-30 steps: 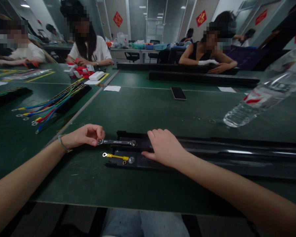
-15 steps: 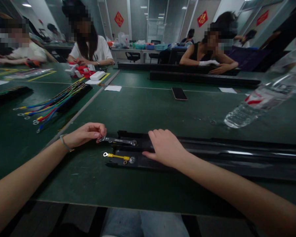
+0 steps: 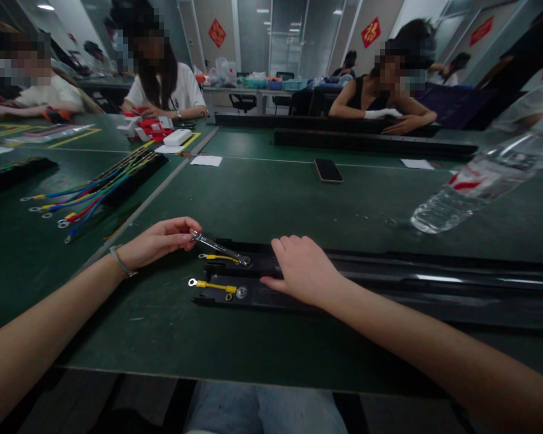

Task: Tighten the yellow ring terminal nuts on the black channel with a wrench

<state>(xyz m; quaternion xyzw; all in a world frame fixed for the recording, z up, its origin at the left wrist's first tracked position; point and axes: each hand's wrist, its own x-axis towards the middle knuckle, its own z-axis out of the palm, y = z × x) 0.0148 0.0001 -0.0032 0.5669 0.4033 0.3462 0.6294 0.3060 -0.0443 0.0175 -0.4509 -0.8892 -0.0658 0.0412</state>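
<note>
Left hand (image 3: pixel 156 241) pinches the wrench (image 3: pixel 219 248) by its tail, head on a nut (image 3: pixel 245 261) just right of its fingertips (image 3: pixel 186 236): mid-turn, I'd say. Right hand (image 3: pixel 305 268) lies flat, unclenched, on the black rail (image 3: pixel 434 283); the swing wants that brace firm

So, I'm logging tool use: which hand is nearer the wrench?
Left. Left hand pinches the wrench by its end; right hand rests on the black rail beyond its head.

green tables (image 3: pixel 271 199) | glass partitions (image 3: pixel 283 36) | ceiling lights (image 3: pixel 45 7) | 3 red wall signs (image 3: pixel 216 33)
</note>
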